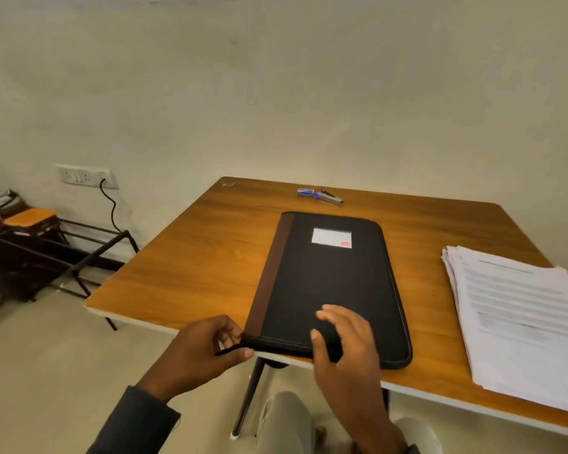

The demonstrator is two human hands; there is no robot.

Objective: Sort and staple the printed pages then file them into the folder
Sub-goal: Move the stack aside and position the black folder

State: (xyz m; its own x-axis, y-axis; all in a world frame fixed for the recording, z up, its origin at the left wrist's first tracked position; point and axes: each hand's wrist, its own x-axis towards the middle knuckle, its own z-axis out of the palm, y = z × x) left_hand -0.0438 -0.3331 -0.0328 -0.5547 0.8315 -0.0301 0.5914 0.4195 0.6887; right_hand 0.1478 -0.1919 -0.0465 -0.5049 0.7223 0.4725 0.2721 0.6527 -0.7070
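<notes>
A black zip folder (328, 280) with a brown spine and a white label lies closed on the wooden table (184, 263). My left hand (207, 348) pinches the folder's near left corner at the zip end. My right hand (345, 339) rests on the near edge of the folder, thumb against the side and fingers spread over the cover. A stack of printed pages (522, 319) lies on the table to the right of the folder. A small stapler (331, 196) lies at the far edge of the table, beside a blue staple box (305, 192).
The table's near edge runs just under my hands, with a table leg (248, 398) and my knees below. A low metal rack (63, 253) with a stool stands on the floor at the left. A wall socket (86, 176) with a black cable is behind it.
</notes>
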